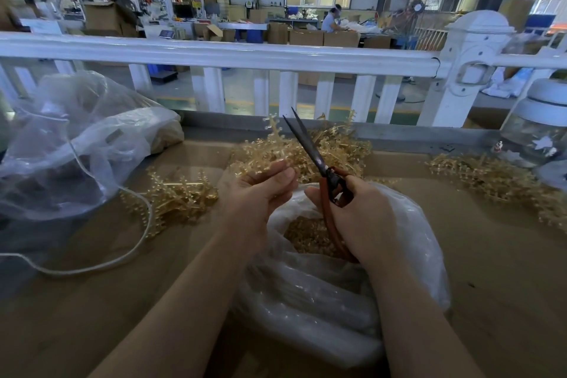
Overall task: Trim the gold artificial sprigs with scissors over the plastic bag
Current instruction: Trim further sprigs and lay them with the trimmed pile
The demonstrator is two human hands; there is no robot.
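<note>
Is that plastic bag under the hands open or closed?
Open. The plastic bag gapes at its top, and gold trimmings show inside, below the scissors in the right hand.

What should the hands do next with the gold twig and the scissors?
Probably bring the scissors across to the gold sprig and snip. The left hand pinches the sprig upright, the right hand holds the scissors with blades nearly closed beside it, and the plastic bag waits below to catch cuttings.
</note>
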